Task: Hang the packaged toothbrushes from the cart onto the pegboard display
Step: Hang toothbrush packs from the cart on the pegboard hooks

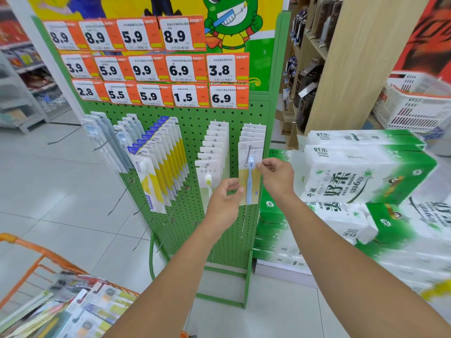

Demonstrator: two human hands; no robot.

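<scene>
Fingers of the right hand [274, 175] pinch the right edge of a flat, clear-and-beige carded pack holding a pale blue toothbrush [250, 178], near the brush head, while the left hand [225, 198] grips the same pack's lower left edge between thumb and curled fingers. The pack sits at the front of the far-right row on the green perforated metal pegboard [195, 132], with the steel peg [248, 156] showing in front of its upper part; it looks threaded on or nearly so, though I cannot tell whether it hangs free.

Much is already hung: rows of grey packs, blue-and-yellow packs [158, 164] and white-carded packs [211, 157] fill the upper pegs. Several bare hooks [122, 196] stick out lower on the board. The orange wire cart [36, 259] at near left holds a heap of packaged toothbrushes [80, 306], so a good share of the job seems left.
</scene>
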